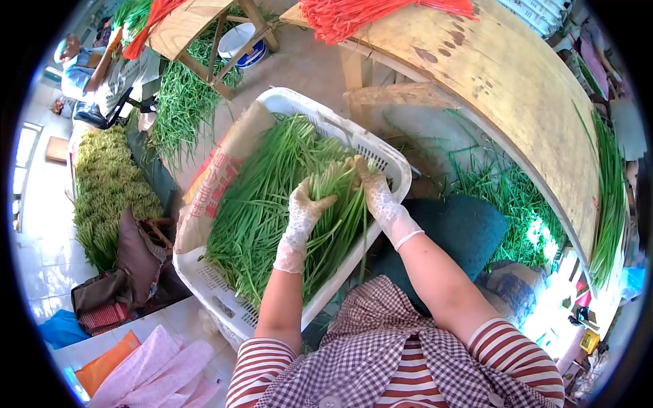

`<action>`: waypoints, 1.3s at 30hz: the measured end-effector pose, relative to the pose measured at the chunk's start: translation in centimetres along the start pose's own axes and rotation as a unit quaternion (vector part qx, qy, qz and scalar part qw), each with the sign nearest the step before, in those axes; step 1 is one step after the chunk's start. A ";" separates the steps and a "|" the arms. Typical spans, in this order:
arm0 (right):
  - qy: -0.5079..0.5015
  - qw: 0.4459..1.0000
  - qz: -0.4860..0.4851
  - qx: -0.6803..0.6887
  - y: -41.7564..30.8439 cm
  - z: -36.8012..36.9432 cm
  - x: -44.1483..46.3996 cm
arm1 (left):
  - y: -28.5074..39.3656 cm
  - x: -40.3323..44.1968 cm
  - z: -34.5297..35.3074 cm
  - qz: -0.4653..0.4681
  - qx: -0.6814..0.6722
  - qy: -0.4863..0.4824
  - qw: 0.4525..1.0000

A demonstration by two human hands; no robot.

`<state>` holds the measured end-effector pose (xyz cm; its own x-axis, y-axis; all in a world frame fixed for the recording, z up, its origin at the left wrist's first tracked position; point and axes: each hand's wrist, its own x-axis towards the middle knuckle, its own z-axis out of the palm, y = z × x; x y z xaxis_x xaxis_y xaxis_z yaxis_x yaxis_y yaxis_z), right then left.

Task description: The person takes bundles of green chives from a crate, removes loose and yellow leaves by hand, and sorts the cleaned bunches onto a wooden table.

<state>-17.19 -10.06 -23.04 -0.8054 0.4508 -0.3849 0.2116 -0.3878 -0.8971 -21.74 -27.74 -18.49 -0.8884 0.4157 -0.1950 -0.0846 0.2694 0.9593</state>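
Observation:
A white plastic basket [391, 146] in front of me is heaped with long green chives [262, 197]. My left hand [307, 204], in a thin patterned glove, curls round a bunch of them near the basket's middle, its thumb standing out to the right. My right hand [373, 182], gloved the same way, closes on the end of that bunch by the basket's right rim. The right fingertips are partly hidden among the leaves. A printed paper-like sack [221, 173] lines the basket's left side.
A curved wooden table [517, 75] with red ties [381, 15] runs along the right. Loose chives [507, 204] lie beneath it. Stacked bundles [112, 190] stand at left. Another person [85, 71] sits at the far left, near a small wooden table [187, 27] and a white bucket [241, 46].

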 end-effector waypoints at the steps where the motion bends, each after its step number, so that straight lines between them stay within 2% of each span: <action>1: -0.042 0.997 0.014 0.063 -0.2 0.2 -0.3 | 0.4 -0.1 -0.1 -0.010 0.000 -0.006 1.000; 2: -0.040 0.992 0.020 0.115 -0.5 0.3 -0.8 | 0.3 -0.1 -0.2 -0.006 -0.030 -0.005 1.000; 5: 0.045 0.998 -0.034 0.038 -1.0 1.7 -1.6 | 0.1 0.7 -1.1 0.016 -0.107 -0.011 0.994; 6: 0.057 0.995 0.030 0.073 -1.5 1.3 -1.7 | 0.1 0.8 -1.6 -0.011 -0.109 -0.012 0.994; 9: 0.054 0.994 -0.033 0.084 0.8 0.6 -0.5 | 0.6 0.8 -2.0 -0.035 -0.112 -0.026 0.993; 12: -0.030 0.968 -0.025 0.247 -0.4 3.1 -1.8 | 1.7 0.5 -1.5 -0.030 -0.085 -0.047 0.995; 15: -0.104 0.989 -0.043 0.099 -0.2 4.3 -3.3 | -1.3 1.2 -0.7 -0.014 -0.009 -0.134 0.991; 16: -0.138 0.990 0.019 -0.013 -0.3 4.0 -2.3 | -0.5 1.0 -1.1 -0.069 -0.066 -0.176 0.980; 17: -0.135 0.990 0.018 -0.041 -0.1 4.0 -2.3 | 1.6 0.7 -1.8 -0.125 0.013 -0.191 0.974; 19: -0.133 0.986 0.004 -0.101 -0.2 4.0 -2.3 | 3.4 0.3 -1.9 -0.177 0.081 -0.215 0.957; 21: -0.115 0.992 -0.025 -0.052 0.1 4.2 -2.5 | 2.4 -1.1 -1.6 -0.052 0.128 -0.083 0.987; 22: -0.106 0.994 -0.031 -0.016 1.2 3.9 -2.0 | 1.8 -1.9 -1.5 0.014 0.150 -0.015 0.988; 23: -0.096 0.995 -0.037 0.020 1.5 3.7 -1.7 | 1.4 -2.7 -1.8 0.134 0.216 0.090 0.963; 25: -0.063 0.997 0.003 0.037 1.3 2.7 -1.1 | 2.0 -5.3 -3.3 0.226 0.154 0.018 0.962; 26: -0.058 0.997 0.008 0.050 0.8 2.3 -1.2 | 2.8 -6.6 -2.7 0.269 0.232 -0.022 0.935; 28: -0.067 0.994 0.046 0.071 -0.1 2.3 -1.6 | 2.9 -9.3 -0.9 0.241 0.344 -0.037 0.907; 30: -0.060 0.996 0.014 0.070 1.6 3.3 -1.3 | -0.8 -10.1 -0.3 0.268 0.421 -0.026 0.866; 31: -0.054 0.996 -0.003 0.071 1.7 3.8 -1.3 | -1.1 -10.0 -0.3 0.257 0.396 -0.027 0.881; 32: -0.075 0.997 -0.025 -0.006 1.6 3.8 -1.2 | -1.3 -9.9 -0.2 0.245 0.371 -0.029 0.895; 35: -0.198 0.977 0.049 -0.065 -1.3 3.3 -2.3 | -1.2 -9.6 -0.4 0.256 0.327 -0.054 0.908; 37: -0.146 0.986 0.040 -0.070 -1.5 2.8 -2.5 | -0.6 -9.4 -0.8 0.276 0.313 -0.060 0.907; 39: -0.107 0.993 0.032 -0.024 0.4 1.8 -1.4 | -2.0 -8.5 -1.0 0.307 0.112 0.072 0.942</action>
<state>-16.92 -12.28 -22.45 -0.8876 0.2424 -0.3917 0.2887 -0.3699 -0.8831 -14.42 -32.68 -18.53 -0.7924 0.4342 0.4285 0.5484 0.1993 0.8121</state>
